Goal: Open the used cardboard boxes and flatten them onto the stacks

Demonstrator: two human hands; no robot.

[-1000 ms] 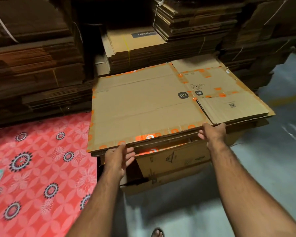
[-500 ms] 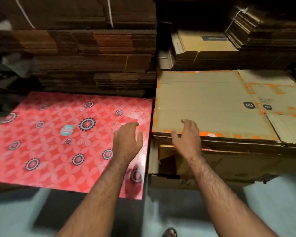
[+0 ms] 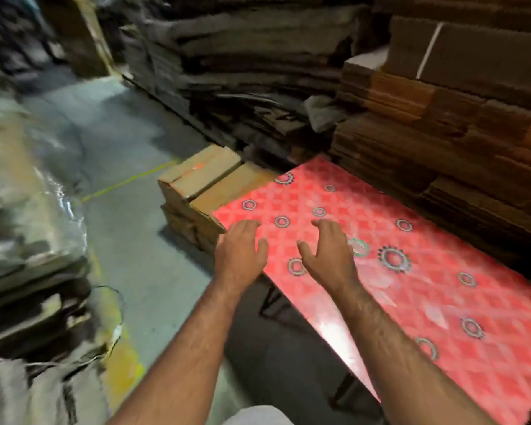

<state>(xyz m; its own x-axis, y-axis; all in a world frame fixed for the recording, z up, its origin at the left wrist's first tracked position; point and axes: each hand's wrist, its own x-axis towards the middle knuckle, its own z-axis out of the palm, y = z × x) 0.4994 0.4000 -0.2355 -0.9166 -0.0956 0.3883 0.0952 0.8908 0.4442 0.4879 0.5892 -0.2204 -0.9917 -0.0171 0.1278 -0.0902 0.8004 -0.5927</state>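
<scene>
Our left hand (image 3: 241, 251) and right hand (image 3: 328, 254) hover empty, fingers loose and spread, above the near corner of the red sheet (image 3: 411, 271); whether they touch it we cannot tell. The next boxes (image 3: 203, 182), 2 or more squat brown ones, sit at 11 o'clock from our hands, just beside the sheet's far corner on the grey floor (image 3: 120, 154).

What could go wrong, we judge: the sheet looks glossy and slick, so anything flattened onto it may slide off. The picture is blurred, and a hurried reach could clip the leaning stacks (image 3: 457, 133) at 1 o'clock, whose ragged corrugated edges overhang. The boxes' cardboard looks stiff, matte and taped.
</scene>
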